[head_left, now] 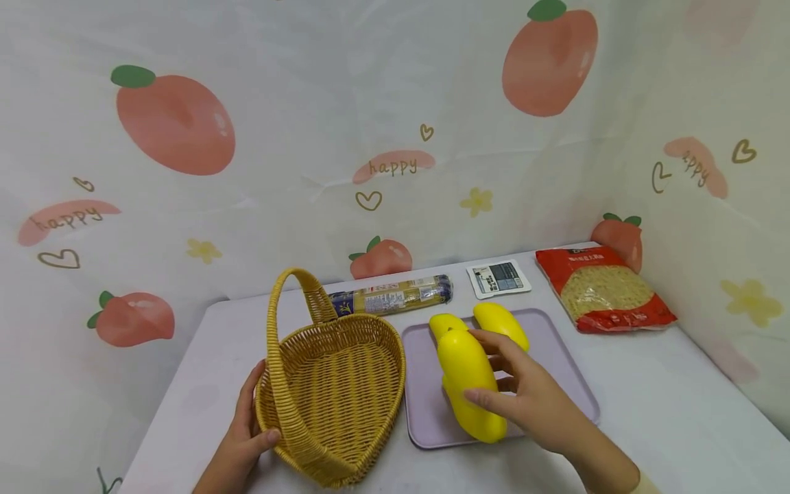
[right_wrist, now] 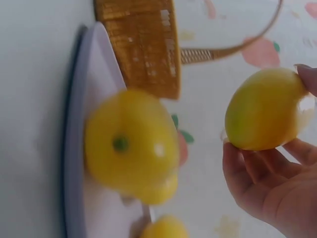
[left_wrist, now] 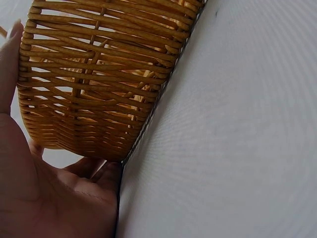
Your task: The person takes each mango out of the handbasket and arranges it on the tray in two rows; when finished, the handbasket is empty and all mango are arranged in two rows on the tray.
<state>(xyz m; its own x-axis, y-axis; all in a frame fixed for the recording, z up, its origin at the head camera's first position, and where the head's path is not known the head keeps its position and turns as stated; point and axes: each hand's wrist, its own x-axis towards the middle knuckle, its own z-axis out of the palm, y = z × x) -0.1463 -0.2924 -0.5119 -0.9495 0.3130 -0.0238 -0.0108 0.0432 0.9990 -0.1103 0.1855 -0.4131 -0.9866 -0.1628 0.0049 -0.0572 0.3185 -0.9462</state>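
Observation:
In the head view my left hand (head_left: 237, 429) holds the left side of a heart-shaped wicker basket (head_left: 345, 384), thumb near the rim and fingers along the outer wall. The left wrist view shows its woven side (left_wrist: 94, 84) against that hand. My right hand (head_left: 518, 384) pinches a yellow mango (right_wrist: 267, 109) between thumb and fingers, raised above a lilac tray (head_left: 426, 429). Below it on the tray lies another mango (right_wrist: 131, 141), largely overlapped in the head view. Two more mangoes, one at the back left (head_left: 447, 324) and one at the back right (head_left: 501, 324), lie there too.
Behind the basket lies a long clear pack of noodles (head_left: 395, 295). A small white packet with a dark label (head_left: 498, 278) sits behind the tray. Far right is a red bag (head_left: 605, 288) with pale contents. A peach-printed cloth (head_left: 296, 137) hangs behind the table.

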